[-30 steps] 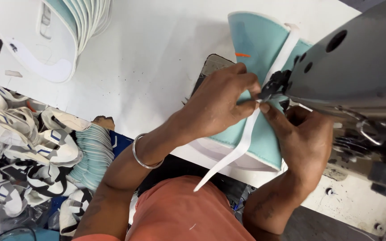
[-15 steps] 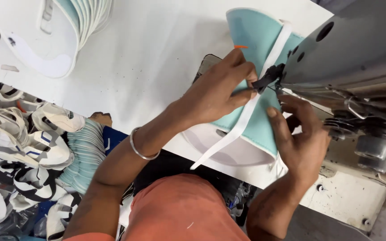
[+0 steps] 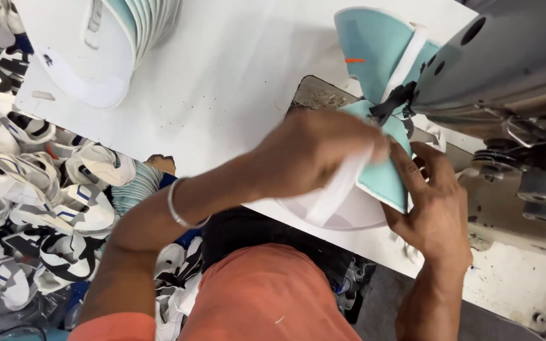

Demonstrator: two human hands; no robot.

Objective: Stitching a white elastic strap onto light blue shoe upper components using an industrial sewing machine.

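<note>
One sewing machine (image 3: 507,69), one teal visor piece (image 3: 374,57) under it, one white tape strip (image 3: 339,189), two hands, one bangle (image 3: 177,211), one stack of visors (image 3: 127,25), and one heap of pieces (image 3: 26,189) too many to count.

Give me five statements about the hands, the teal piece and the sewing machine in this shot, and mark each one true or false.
1. The teal piece sits under the sewing machine head. True.
2. The left hand rests on the white strip. True.
3. The right hand is off the work, on the machine's wheel. False: it grips the teal piece's lower edge.
4. The left wrist is bare. False: it wears a thin bangle.
5. A stack of visor pieces lies on the white table. True.
</note>
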